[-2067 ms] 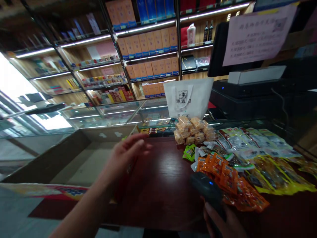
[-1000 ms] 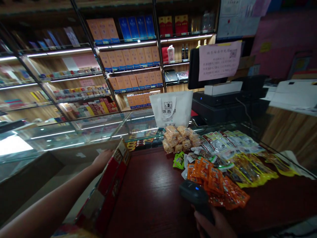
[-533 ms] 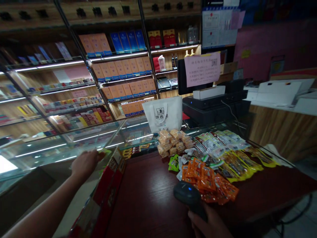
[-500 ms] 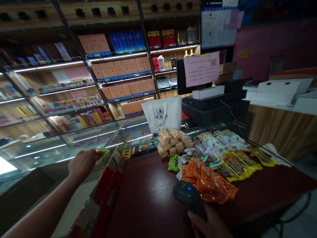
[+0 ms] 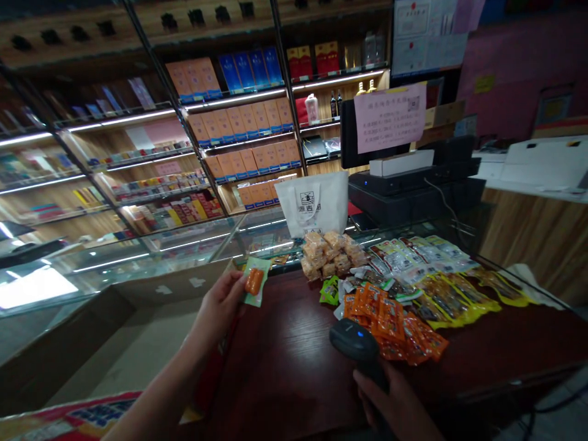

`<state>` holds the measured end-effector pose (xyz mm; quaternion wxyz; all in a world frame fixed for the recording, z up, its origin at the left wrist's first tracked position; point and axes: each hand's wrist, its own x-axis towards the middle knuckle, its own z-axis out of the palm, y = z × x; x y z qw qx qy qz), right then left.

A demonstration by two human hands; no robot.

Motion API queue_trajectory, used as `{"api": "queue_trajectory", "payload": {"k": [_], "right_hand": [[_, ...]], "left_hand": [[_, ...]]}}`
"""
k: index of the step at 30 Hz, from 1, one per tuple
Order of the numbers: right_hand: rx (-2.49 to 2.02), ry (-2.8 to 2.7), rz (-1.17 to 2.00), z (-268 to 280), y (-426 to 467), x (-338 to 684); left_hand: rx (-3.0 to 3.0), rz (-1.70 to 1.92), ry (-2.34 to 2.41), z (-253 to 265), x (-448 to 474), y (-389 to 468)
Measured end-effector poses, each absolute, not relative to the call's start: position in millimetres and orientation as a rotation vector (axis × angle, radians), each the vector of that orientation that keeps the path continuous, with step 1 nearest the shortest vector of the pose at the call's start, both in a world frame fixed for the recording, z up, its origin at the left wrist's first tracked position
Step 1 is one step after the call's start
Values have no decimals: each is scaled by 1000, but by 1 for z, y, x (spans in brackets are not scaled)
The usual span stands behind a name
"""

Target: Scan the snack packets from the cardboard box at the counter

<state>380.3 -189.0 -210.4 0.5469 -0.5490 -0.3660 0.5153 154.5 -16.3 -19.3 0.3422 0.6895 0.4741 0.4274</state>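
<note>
My left hand (image 5: pixel 223 298) pinches the edge of a small green-edged snack packet (image 5: pixel 255 281) with orange-brown pieces showing through its front. It holds the packet in the air over the left side of the dark red table (image 5: pixel 294 349). Wrapped round the handle of a black barcode scanner (image 5: pixel 356 343) with a blue light is my right hand (image 5: pixel 383 389). Just beyond the scanner lies a heap of orange snack packets (image 5: pixel 386 321). A green packet (image 5: pixel 329 290) lies behind them, beside a pile of clear-wrapped pastries (image 5: pixel 328 252).
An open cardboard box (image 5: pixel 151 324) stands at the left. Yellow-edged packets (image 5: pixel 452 297) and silver packets (image 5: pixel 418 260) lie in rows at the right. Behind them stand a white bag (image 5: pixel 316 205) and a register (image 5: pixel 408 196). Stocked shelves (image 5: pixel 248 122) line the wall.
My left hand has moved right, from over the box to over the table, bringing the snack packet into clear view. The scanner stays in my right hand. The whole view has shifted a little.
</note>
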Motion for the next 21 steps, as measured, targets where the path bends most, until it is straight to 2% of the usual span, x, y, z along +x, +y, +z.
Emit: {"api": "queue_trajectory", "payload": {"k": [8, 13, 18, 21], "right_hand": [[-1101, -675, 1132, -170, -198, 381], [-1002, -561, 1056, -148, -206, 385], [-941, -502, 1062, -147, -210, 384], [-907, -477, 1101, -150, -212, 381]], "left_hand": [[1379, 1030, 951, -86, 210, -88], [1233, 1020, 848, -104, 222, -110], [1324, 1057, 883, -113, 223, -126], [1624, 1197, 935, -120, 219, -134]]}}
